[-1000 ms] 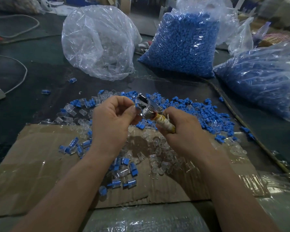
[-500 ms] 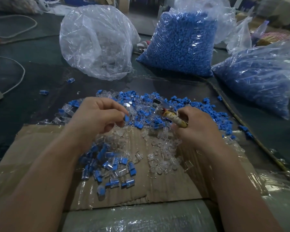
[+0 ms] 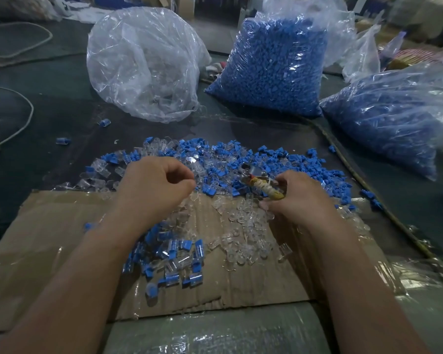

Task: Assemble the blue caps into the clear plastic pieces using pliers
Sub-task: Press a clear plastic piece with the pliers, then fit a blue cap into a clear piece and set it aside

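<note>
Left hand, earlier at pliers, now apart.

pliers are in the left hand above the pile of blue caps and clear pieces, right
No: the head view shows the pliers gripped by the right hand, not the left hand. They are above the pile of blue caps and clear pieces.

"What was the place like?"

"Dim; a dark tabletop ran back into shadow; a worn cardboard sheet lay on its near part under shiny clear film."

"Anything else?"

"A white cable looped at the left; a brownish cord ran along the right; the far clutter was blurred."
</note>
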